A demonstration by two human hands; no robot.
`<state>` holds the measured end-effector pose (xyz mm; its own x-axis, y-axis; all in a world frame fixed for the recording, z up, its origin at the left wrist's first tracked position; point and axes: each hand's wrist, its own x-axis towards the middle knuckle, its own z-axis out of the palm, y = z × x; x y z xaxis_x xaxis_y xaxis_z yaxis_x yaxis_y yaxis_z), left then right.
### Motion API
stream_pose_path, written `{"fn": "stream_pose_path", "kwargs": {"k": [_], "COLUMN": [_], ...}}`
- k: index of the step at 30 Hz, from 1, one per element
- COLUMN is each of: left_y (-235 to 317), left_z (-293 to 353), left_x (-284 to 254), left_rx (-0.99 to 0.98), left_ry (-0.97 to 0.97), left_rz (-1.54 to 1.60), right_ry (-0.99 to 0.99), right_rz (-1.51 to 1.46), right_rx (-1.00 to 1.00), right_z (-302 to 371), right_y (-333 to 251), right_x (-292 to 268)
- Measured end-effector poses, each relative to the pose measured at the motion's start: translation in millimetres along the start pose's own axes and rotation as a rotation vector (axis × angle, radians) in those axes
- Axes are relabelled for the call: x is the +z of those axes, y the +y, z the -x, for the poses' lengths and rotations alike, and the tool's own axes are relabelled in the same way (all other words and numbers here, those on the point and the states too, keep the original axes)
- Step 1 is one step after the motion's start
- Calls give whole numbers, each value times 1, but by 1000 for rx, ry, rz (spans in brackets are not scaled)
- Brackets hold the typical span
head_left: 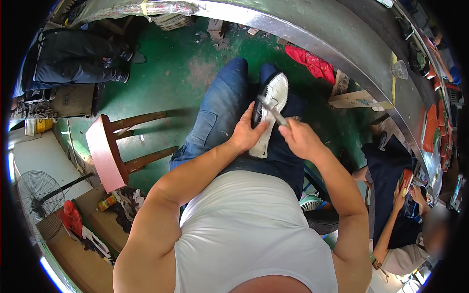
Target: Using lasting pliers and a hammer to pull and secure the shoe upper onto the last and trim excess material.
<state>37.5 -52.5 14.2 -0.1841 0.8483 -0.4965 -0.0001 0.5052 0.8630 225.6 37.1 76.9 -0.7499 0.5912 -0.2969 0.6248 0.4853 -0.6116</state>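
Glossy green floor (161, 63), scuffed and littered with grit toward the far side, spreads beneath a long surface (337, 39) whose smooth metal edge shines and bows across the view. Crumpled red cloth (312, 62) lies below that edge, near rough wooden blocks. To the left stands a stool (105, 154) with a flat reddish seat and plain, squared wooden legs; farther out is a fan (36, 202) with a round wire cage. Across the wearer's faded denim jeans (215, 112), below a thin white ribbed vest (249, 219), lies a long, tapering shoe (276, 93), its whitish face turned up and framed along one side by a dark, notched border. The left hand (245, 136) grips its left flank, fingers spread along the dark side and thumb toward the white face. The right hand (300, 139) has its fingers curled round the pale handle of a hammer (279, 117), whose grey head, slightly blurred, is over the shoe; whether they touch, I cannot tell. At right, a co-worker (400, 254) holds an orange-red shoe (405, 181).
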Motion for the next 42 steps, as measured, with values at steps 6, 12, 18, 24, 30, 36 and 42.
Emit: {"fn": "stream_pose_path", "kwargs": {"k": [6,12,18,24,30,36,42], "left_y": [-9,-31,6,119,190,175,193], "left_z": [28,21,27,54,-33,-46,-31], "left_x": [-42,-28,-48,-65,-51,-29,-4], "left_rx": [-105,108,-11,276,113,140,247], "left_ry": [-524,-370,-367,-630,-669,-640,-379], "left_rz": [204,-43,566,1025,1000,1081,940], "right_ry": [-62,-62,65,72,210,709,876], "right_rz": [-40,-91,-495,-542,158,82,-4], "right_rx": [57,-11,148,395,27,-232,-541], "right_z": [22,39,67,87,90,36,-43], "right_y": [0,-18,16,7,-20,-46,-64], "right_x": [4,27,39,34,11,-53,-95]}}
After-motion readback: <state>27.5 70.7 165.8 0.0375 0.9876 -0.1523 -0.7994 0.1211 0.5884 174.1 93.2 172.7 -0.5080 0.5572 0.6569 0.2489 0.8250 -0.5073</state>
